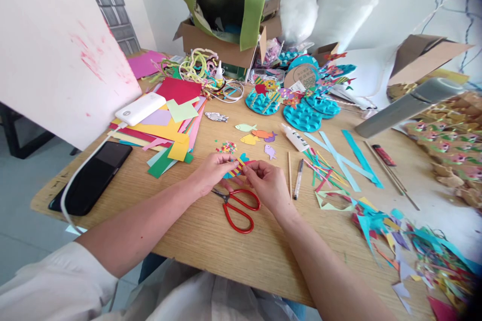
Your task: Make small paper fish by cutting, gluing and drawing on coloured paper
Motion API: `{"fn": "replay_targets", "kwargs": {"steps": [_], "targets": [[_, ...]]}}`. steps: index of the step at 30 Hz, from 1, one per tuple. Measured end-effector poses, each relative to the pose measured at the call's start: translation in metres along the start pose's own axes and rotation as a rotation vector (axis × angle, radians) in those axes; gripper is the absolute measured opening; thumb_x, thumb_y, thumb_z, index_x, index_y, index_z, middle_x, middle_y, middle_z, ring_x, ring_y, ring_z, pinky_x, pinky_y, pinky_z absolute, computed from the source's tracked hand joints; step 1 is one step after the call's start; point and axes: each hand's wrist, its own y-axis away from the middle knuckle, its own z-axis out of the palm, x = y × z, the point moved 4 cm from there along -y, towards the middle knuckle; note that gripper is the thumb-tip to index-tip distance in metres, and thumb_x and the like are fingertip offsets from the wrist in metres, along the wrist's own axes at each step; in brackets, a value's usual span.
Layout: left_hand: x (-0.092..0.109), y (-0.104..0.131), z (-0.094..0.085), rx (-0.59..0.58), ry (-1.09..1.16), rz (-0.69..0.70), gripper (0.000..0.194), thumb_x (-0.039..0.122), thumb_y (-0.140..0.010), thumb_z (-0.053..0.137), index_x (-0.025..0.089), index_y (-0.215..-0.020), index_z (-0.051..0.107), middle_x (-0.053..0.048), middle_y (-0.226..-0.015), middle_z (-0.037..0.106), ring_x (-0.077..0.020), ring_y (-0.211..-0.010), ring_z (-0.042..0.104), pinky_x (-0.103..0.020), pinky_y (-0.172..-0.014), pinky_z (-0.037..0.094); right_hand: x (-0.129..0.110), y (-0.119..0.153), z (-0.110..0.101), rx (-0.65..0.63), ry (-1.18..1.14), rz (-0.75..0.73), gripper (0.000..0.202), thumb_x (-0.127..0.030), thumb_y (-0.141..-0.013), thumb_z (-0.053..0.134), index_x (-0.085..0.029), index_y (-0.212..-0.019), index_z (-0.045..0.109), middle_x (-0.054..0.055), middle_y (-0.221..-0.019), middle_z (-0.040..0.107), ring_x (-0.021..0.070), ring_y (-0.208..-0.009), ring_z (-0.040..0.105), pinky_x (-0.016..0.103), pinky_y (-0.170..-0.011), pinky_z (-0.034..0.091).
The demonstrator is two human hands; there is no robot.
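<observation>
Between my fingertips is a small blue paper fish (pixel 227 175) with yellow and red stripes, partly hidden by the fingers. My left hand (pixel 211 173) pinches it from the left. From the other side my right hand (pixel 269 180) has thumb and finger closed at a short yellow paper strip (pixel 241 161) on the fish. Just below the hands lie red-handled scissors (pixel 240 213), their blades partly under my left hand. Tiny paper bits (pixel 227 147) are heaped behind the fish. Farther back are cut paper fish, including a yellow fish (pixel 249 139) and a purple one (pixel 270 151).
Coloured paper sheets (pixel 176 90), a white power bank (pixel 140 109) and a black phone (pixel 92 175) are on the left. To the right lie a glue bottle (pixel 295 138), a pen (pixel 298 179), thin paper strips (pixel 327 173), scraps (pixel 399 241) and a grey flask (pixel 408 108).
</observation>
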Motion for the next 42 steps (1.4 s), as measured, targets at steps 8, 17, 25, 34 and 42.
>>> {"fn": "replay_targets", "kwargs": {"steps": [8,17,25,34,42], "targets": [[0.001,0.000,-0.002,0.028,0.021,0.008,0.014,0.028,-0.082,0.069,0.014,-0.085,0.069,-0.008,-0.088,0.074,-0.0162,-0.060,0.071,-0.018,-0.038,0.047,-0.005,0.001,-0.001,-0.009,-0.042,-0.014,0.034,-0.050,-0.080,0.063,-0.017,-0.077,0.069,0.005,-0.064,0.067,0.0160,-0.054,0.057,0.027,-0.051,0.043],[0.003,-0.001,-0.004,0.094,-0.032,0.075,0.013,0.026,-0.080,0.066,0.014,-0.083,0.071,-0.007,-0.085,0.072,-0.0144,-0.058,0.067,-0.017,-0.034,0.040,-0.010,0.001,-0.009,0.087,-0.030,-0.029,0.041,-0.057,-0.082,0.061,-0.016,-0.080,0.065,0.004,-0.065,0.064,0.0144,-0.055,0.052,0.027,-0.051,0.039],[0.000,-0.001,-0.003,0.070,-0.143,0.117,0.017,0.032,-0.075,0.069,0.015,-0.077,0.071,-0.001,-0.067,0.062,-0.0090,-0.055,0.051,-0.016,-0.040,0.037,-0.010,-0.002,-0.003,-0.048,-0.125,-0.034,0.037,-0.054,-0.072,0.071,-0.018,-0.073,0.063,0.002,-0.063,0.064,0.0135,-0.056,0.053,0.025,-0.049,0.037],[-0.001,-0.001,-0.001,0.034,-0.167,0.127,0.020,0.034,-0.074,0.066,0.014,-0.075,0.068,-0.001,-0.067,0.060,-0.0103,-0.056,0.049,-0.018,-0.041,0.040,-0.009,-0.003,-0.002,-0.025,-0.131,-0.032,0.028,-0.046,-0.069,0.070,-0.020,-0.069,0.060,0.003,-0.063,0.064,0.0147,-0.056,0.053,0.026,-0.050,0.040],[0.000,-0.001,-0.001,0.019,-0.160,0.141,0.026,0.039,-0.072,0.069,0.014,-0.078,0.068,-0.001,-0.068,0.058,-0.0104,-0.057,0.051,-0.019,-0.040,0.041,-0.011,-0.002,-0.002,-0.016,-0.142,-0.019,0.025,-0.042,-0.068,0.071,-0.019,-0.068,0.060,0.000,-0.059,0.060,0.0124,-0.051,0.048,0.025,-0.048,0.036]]}}
